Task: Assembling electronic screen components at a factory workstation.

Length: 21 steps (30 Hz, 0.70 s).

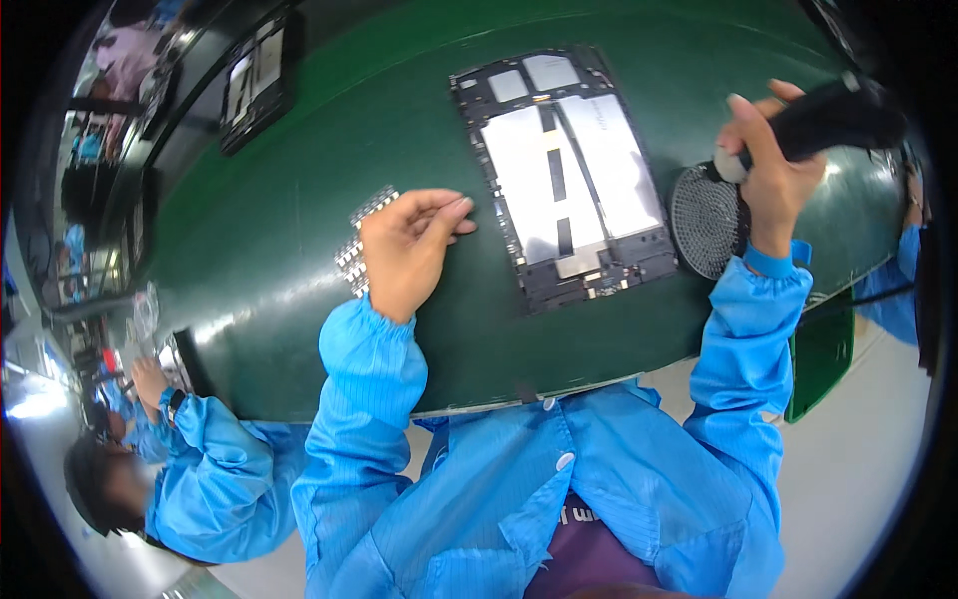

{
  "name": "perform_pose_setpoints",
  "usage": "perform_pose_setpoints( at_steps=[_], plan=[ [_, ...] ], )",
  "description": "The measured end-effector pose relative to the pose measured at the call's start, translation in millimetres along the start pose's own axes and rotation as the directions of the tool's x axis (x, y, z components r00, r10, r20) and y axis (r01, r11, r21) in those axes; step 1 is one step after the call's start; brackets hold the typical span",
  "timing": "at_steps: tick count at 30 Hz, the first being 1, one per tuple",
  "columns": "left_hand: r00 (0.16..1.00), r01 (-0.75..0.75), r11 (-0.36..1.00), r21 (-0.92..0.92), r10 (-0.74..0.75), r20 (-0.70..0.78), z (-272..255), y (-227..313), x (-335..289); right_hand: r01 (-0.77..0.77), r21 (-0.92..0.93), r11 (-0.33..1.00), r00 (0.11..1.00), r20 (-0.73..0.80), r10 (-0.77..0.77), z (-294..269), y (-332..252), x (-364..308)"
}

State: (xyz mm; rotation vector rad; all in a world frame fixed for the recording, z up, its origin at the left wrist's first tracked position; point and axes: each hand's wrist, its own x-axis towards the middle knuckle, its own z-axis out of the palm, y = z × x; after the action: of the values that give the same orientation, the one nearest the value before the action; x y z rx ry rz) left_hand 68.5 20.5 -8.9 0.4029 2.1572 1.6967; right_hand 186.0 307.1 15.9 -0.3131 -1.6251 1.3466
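On the green bench [269,240], a coverless tablet [564,180] lay slightly tilted in front of the person, between the two hands, its inside facing up. Two silver panels filled most of it, with a dark strip [557,175] running between them and black parts along its top and bottom ends. The left hand [407,245] was just beside the tablet's left edge, apart from it, with thumb and forefinger pinched together and the other fingers curled; whether anything small sat between the tips could not be told. Rows of small pieces [351,262] lay by that hand, partly hidden behind it. The right hand [773,190] grasped a black tool [833,120] with a pale, rounded end [729,165], near the tablet's right side. Below that end was a round grey disc [704,225] covered in dots, just beside the tablet. Toward the upper left lay another device [254,78], well apart. To the left sat a co-worker [220,489] in blue, a watch [175,402] on one wrist
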Motion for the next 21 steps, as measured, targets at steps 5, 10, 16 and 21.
perform_pose_setpoints(
  at_steps=[5,10,16,21],
  plan=[
    [0.984,0.075,0.993,-0.094,-0.059,0.167,-6,5,15,0.082,0.222,0.972,0.997,-0.019,-0.080,14,-24,0],
    [0.995,0.009,0.996,-0.086,-0.001,0.101,9,3,29,0.065,0.257,0.964,0.996,0.049,-0.080,39,-38,-10],
    [0.980,-0.197,0.979,0.047,0.194,0.052,9,-14,57,0.081,0.308,0.948,0.967,0.207,-0.150,81,-45,-10],
    [0.953,-0.301,0.947,0.113,0.297,0.051,8,-14,64,0.104,0.302,0.948,0.924,0.323,-0.204,118,-46,-9]
  ],
)
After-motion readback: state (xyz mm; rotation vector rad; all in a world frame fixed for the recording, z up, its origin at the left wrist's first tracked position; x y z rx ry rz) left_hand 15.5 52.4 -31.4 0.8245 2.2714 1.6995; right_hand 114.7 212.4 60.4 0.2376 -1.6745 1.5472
